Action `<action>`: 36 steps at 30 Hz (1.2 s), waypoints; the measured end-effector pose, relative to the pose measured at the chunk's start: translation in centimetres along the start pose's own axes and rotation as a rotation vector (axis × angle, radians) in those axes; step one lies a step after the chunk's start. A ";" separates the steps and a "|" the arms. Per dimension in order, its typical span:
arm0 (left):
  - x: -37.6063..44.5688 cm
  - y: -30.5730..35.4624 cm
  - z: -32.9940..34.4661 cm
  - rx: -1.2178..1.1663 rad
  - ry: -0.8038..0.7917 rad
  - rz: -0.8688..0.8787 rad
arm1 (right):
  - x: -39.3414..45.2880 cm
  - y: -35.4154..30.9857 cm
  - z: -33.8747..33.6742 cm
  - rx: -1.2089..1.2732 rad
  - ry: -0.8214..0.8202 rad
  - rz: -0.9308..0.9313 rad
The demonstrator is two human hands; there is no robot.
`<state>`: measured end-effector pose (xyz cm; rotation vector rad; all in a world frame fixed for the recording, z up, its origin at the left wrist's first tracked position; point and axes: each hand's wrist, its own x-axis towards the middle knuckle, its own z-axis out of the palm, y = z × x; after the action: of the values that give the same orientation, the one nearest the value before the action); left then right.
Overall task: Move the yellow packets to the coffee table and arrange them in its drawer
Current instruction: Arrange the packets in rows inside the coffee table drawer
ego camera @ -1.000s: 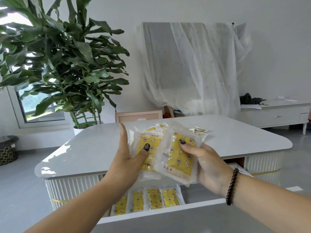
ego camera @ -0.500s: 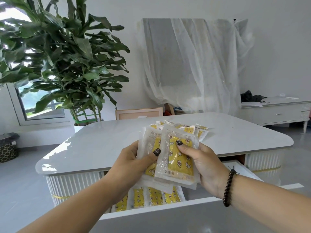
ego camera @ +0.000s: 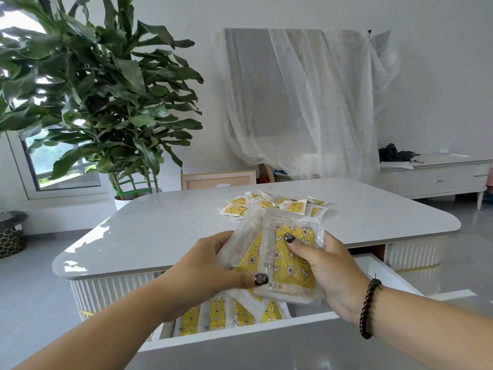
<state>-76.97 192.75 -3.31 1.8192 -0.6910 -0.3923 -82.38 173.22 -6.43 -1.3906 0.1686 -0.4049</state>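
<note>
Mid-task: both hands, left hand & right hand, clamped on packets above drawer; one row filed, pile left on desk.

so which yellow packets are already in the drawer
The row of packets standing below the hands in the open drawer; others lie on the tabletop or are held.

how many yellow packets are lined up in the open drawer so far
4 show in the drawer: packets at and, side by side; the hands may hide more.
</note>
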 end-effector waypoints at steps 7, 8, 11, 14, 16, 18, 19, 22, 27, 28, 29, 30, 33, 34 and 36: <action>0.6 -0.6 -0.2 0.125 -0.011 -0.032 | 0.0 -0.6 -1.0 -0.135 -0.045 -0.042; 0.6 -0.5 -0.4 0.135 -0.019 -0.036 | 0.0 -0.7 -1.2 -0.169 -0.074 -0.048; 0.7 -0.5 -0.7 0.208 -0.070 -0.059 | -0.2 -1.1 -1.5 -0.222 -0.186 -0.003; 0.6 -0.6 -0.6 0.223 -0.095 -0.095 | -0.4 -0.9 -1.5 -0.211 -0.257 0.071; 0.5 -0.6 -0.6 0.167 -0.026 -0.077 | -0.4 -0.8 -1.4 -0.169 -0.220 0.080; 0.4 -0.4 -0.6 0.001 0.084 -0.045 | -0.3 -0.8 -1.2 -0.052 -0.150 0.093; 0.4 -0.2 -0.5 -0.113 0.131 -0.037 | -0.3 -0.8 -1.0 0.024 -0.120 0.104; 0.5 0.3 0.5 -0.240 0.138 -0.034 | -0.6 -0.9 -0.3 0.157 -0.066 0.111; 0.9 0.4 1.0 -0.122 0.150 -0.025 | -0.2 -1.0 0.0 0.112 -0.077 0.044; 1.1 0.4 0.7 -0.089 0.156 -0.019 | -0.2 -1.1 -0.2 0.025 -0.088 -0.003; 1.1 0.4 0.3 -0.054 0.154 -0.015 | -0.2 -1.3 -0.4 -0.069 -0.106 -0.043; 1.1 0.4 -0.1 -0.027 0.145 -0.013 | -0.2 -1.4 -0.5 -0.145 -0.129 -0.070; 0.8 0.6 -0.8 0.003 0.089 -0.023 | -0.4 -1.4 -0.8 -0.247 -0.196 -0.079; 0.8 0.6 -1.1 0.013 0.072 -0.030 | -0.5 -1.4 -0.8 -0.275 -0.209 -0.081; 0.6 0.5 -1.6 0.050 0.047 -0.042 | -0.7 -1.3 -0.7 -0.323 -0.222 -0.095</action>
<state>-75.70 193.46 -2.20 1.8871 -0.6360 -0.3617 -83.49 172.62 -5.35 -1.7554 -0.0165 -0.3066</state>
